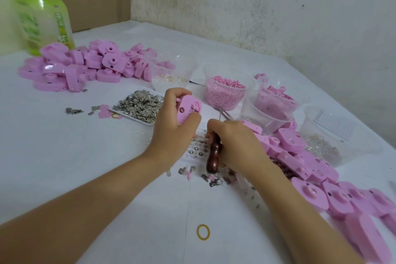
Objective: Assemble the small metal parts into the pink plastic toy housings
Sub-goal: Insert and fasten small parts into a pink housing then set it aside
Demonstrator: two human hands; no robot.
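Observation:
My left hand (171, 128) grips a pink plastic housing (188, 108) tilted on edge above the table's middle. My right hand (233, 143) is curled round a dark wooden tool handle (214, 154) and metal tweezers (222, 113), whose tips point up toward the housing. Small metal parts (198, 150) lie on a white dotted pad under both hands, and more loose ones (212, 180) lie just in front of it. A white tray heaped with metal parts (139, 106) sits left of the held housing.
A pile of pink housings (85, 64) lies far left by a green bottle (40, 21). More housings (321, 173) spread along the right. Clear tubs hold pink pellets (224, 92), pink bits (276, 100) and rings (171, 70). A yellow rubber band (203, 232) lies near.

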